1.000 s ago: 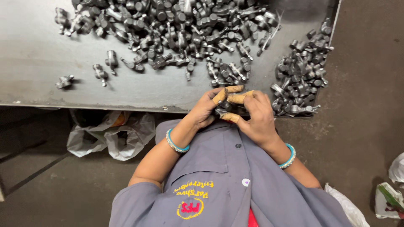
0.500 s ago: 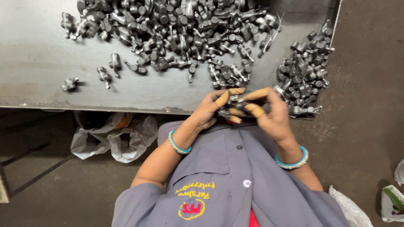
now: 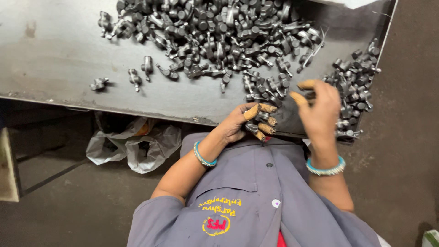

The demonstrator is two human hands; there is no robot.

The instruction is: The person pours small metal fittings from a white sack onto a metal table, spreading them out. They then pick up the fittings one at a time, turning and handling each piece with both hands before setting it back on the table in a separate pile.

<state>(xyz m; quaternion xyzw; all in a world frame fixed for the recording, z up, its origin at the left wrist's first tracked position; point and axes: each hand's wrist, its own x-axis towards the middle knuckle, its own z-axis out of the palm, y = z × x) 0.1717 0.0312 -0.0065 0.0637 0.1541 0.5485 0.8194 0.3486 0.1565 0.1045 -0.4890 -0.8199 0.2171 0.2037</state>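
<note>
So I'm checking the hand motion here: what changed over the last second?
The right hand has left the left hand and swung out toward the small pile of metal parts on the right; whether it holds a part is unclear. The left hand stays at the table edge, holding dark metal parts. The big heap is unchanged.

You look down on a grey sheet-metal bench (image 3: 59, 50) with a worn, scuffed top. Below its near edge lies dark, stained concrete floor (image 3: 68, 206), with crumpled grey plastic bags (image 3: 132, 144) on it. The light is dim and even.
</note>
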